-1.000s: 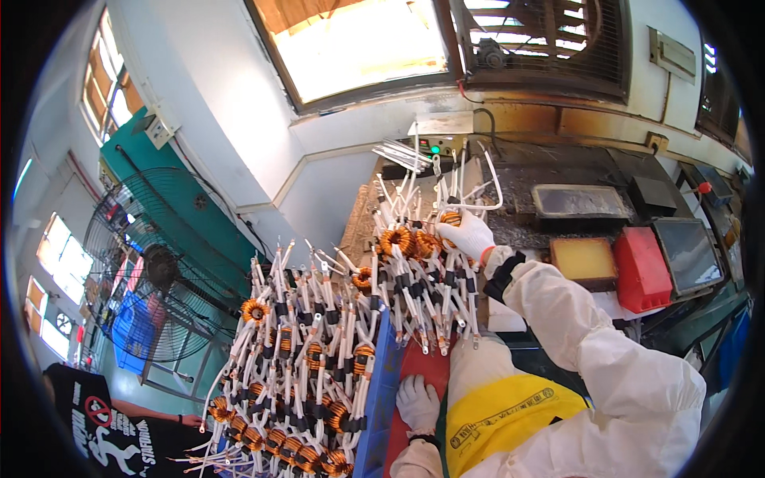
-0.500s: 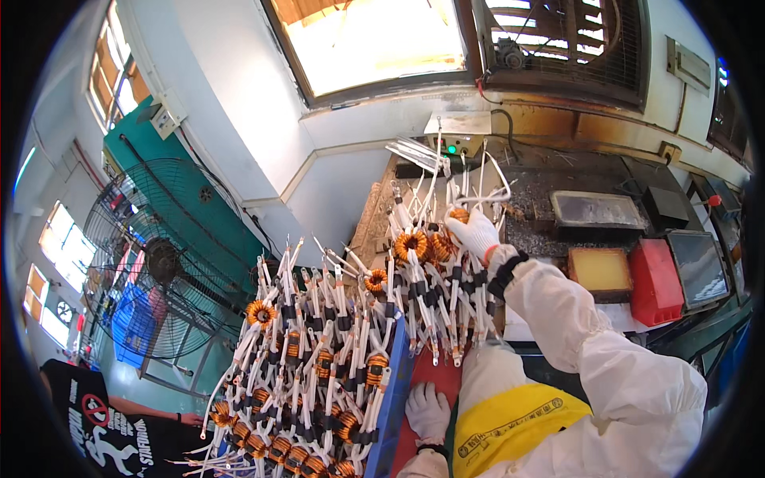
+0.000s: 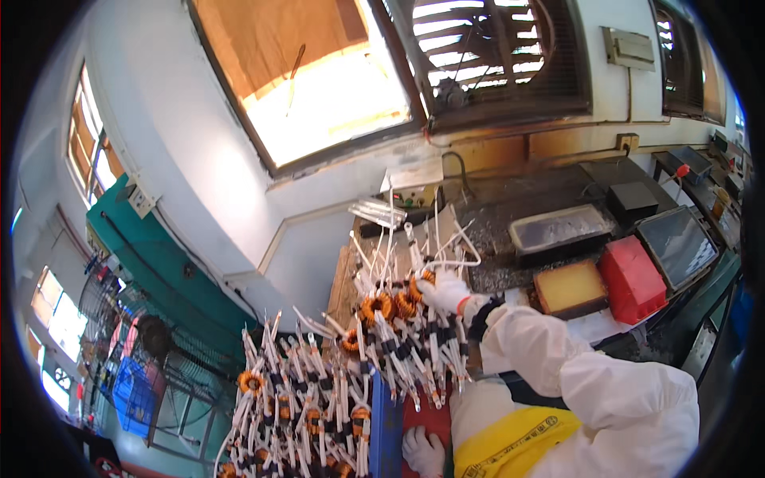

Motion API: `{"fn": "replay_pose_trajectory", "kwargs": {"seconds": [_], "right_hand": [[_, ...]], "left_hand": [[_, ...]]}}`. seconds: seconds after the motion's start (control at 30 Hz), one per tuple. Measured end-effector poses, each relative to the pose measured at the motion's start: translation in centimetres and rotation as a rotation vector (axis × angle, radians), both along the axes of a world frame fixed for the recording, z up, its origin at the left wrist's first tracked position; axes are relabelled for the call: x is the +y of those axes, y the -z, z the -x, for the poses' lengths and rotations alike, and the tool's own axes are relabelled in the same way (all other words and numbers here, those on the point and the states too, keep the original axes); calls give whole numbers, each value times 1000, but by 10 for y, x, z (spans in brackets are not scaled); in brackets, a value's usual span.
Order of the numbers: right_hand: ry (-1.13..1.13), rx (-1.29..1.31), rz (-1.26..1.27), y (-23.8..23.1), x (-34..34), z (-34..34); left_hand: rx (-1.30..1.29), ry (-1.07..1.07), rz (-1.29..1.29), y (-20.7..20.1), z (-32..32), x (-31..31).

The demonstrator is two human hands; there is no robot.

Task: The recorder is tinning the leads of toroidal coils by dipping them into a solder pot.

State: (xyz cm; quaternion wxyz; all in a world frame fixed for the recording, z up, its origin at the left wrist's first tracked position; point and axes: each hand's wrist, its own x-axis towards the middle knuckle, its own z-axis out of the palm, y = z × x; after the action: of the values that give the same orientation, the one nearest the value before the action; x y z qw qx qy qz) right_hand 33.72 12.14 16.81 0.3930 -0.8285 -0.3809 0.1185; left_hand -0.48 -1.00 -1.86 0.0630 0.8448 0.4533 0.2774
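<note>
My right hand, in a white glove, is closed round an orange copper-wound ring coil. That coil is among a bunch of similar coils with white leads and black sleeves, at the bench's near left side. Metal lugs tip many of the leads. Low in the view my left hand, also gloved, lies with fingers apart on a red surface. To its left, a blue bin is heaped with more coils and leads.
Behind the bunch stands a small box with a lit panel. On the bench to the right are a glass-topped tray, a yellowish block in a frame, a red container and a black box. A large fan stands far left.
My view has turned, so the bench and coils sit further left and the person at the left is mostly out of sight. My right hand stays on the coil; my left remains on the red surface.
</note>
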Motion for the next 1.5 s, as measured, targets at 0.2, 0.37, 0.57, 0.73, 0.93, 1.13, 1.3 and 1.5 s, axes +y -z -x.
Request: {"fn": "replay_pose_trajectory", "kwargs": {"seconds": [0.2,0.37,0.57,0.73,0.93,1.13,1.3,1.5], "right_hand": [[-142,76,-34,3,-5,-25],[31,298,-128,6,-16,-20],[-19,1344,-734,33,-34,-69],[-255,1671,-923,30,-38,-123],[-244,1627,-885,4,-16,-154],[-362,1864,-964,5,-5,-153],[-326,2031,-1080,12,-19,-148],[-170,1589,-1095,5,2,-165]], "left_hand": [[-475,-71,263,-111,-36,13],[-486,305,-41,-188,-98,46],[-295,343,-83,-184,-172,79],[-34,289,-70,-150,-193,83],[-20,337,10,-149,-189,84],[-31,341,0,-149,-187,87],[-8,317,-18,-149,-189,87],[-31,333,-44,-145,-189,88]]}}
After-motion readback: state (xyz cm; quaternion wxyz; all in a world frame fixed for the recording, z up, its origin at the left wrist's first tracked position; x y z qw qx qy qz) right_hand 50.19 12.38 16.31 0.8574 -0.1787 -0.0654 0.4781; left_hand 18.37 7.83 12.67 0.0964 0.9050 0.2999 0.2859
